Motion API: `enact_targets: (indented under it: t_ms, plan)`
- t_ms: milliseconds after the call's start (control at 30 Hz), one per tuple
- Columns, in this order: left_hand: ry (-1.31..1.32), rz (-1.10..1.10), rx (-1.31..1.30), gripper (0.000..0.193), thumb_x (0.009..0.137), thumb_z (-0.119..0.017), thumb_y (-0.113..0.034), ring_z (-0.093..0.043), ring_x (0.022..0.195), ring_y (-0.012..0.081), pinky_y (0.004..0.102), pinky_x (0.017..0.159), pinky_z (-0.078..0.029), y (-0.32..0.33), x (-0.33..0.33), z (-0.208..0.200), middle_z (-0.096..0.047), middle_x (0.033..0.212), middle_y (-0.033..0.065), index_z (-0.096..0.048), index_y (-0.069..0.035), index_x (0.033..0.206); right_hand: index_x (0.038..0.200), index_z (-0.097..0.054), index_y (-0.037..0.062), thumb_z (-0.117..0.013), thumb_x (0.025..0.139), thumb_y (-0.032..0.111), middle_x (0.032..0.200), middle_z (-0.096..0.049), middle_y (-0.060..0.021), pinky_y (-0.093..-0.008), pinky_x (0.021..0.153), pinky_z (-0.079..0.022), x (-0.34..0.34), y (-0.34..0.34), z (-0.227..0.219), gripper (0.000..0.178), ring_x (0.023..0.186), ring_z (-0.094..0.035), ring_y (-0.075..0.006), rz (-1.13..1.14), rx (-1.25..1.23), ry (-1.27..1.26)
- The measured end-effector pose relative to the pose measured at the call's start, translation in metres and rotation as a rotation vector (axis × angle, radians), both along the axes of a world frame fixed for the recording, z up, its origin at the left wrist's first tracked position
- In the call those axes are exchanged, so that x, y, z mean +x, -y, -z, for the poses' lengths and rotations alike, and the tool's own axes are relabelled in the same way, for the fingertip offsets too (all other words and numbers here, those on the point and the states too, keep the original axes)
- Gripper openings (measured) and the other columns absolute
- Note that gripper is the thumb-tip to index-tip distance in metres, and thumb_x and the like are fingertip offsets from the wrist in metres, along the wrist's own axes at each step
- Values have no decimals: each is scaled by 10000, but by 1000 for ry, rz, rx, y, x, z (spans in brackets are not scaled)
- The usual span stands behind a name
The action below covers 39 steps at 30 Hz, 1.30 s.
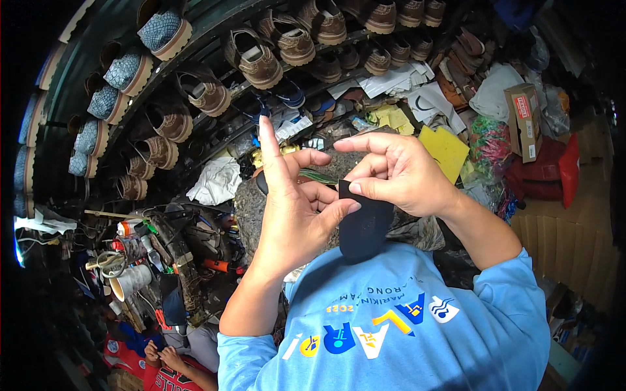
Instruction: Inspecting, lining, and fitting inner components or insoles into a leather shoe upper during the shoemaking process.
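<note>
A flat black piece (365,228), straight along its top edge and rounded at the bottom, like part of an insole, hangs before my chest. My right hand (401,173) pinches its top edge between thumb and fingers, the index finger arched above. At its left edge is my left hand (290,202); the thumb tip lies over the piece and the lower fingers curl toward its back. The left index finger points up, away from the piece. Behind my hands lies a rough grey work surface (251,218), with something green and thin on it partly hidden.
Brown shoes (251,58) and grey scaly-patterned shoes (160,29) line racks ahead and to the left. Yellow sheets (443,153), a cardboard box (523,120) and a red bag (544,173) lie right. Tools and a white cup (130,281) crowd the left. Another person's hands (163,355) show lower left.
</note>
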<state>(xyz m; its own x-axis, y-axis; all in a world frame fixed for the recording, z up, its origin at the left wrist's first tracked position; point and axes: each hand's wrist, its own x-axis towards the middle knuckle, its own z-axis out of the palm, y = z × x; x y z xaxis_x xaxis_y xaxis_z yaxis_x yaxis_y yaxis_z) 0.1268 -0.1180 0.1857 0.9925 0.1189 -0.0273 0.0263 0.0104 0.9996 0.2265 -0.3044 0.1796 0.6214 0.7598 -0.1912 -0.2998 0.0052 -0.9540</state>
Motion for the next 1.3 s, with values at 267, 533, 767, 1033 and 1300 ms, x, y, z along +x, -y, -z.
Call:
enact_targets:
  t_ms: [267,533,767,1033,1300]
  plan:
    - [-9,30,-22,1337,809,-754,177,-683,811,143,261,699,-603,-2,4,1,-474,1271,201,245,-185,1621,1415,-536,-85,-702,904,41,1044,-768,-124,-243,817,-555,5,0,2,552,916,-694,-82,-23,-49,-6]
    - [-27,-25,-68,1362,758,-831,144,-677,820,131,271,746,-622,-3,0,5,-530,1271,161,120,-222,1662,1382,-561,-106,-675,908,30,979,-779,-104,-242,816,-554,6,-1,3,506,890,-705,-84,-33,-21,-11]
    - [-50,-29,-83,1344,758,-830,145,-681,821,138,272,743,-623,-2,-2,8,-531,1275,165,99,-202,1665,1378,-563,-114,-657,917,18,989,-778,-103,-233,811,-549,3,0,13,490,886,-702,-78,-29,-16,-60]
    - [-62,-43,-93,1324,753,-826,153,-676,810,139,283,744,-624,0,-4,11,-531,1284,170,68,-186,1670,1409,-533,-118,-640,913,4,1049,-773,-124,-245,831,-552,4,1,19,522,918,-705,-88,-47,0,-67]
    - [-14,-107,-216,1161,810,-779,154,-674,838,136,283,801,-599,-10,-3,17,-591,1189,164,-37,-97,1667,1486,-463,-83,-709,939,57,946,-744,-81,-240,769,-538,1,14,13,615,845,-681,-79,120,107,-406]
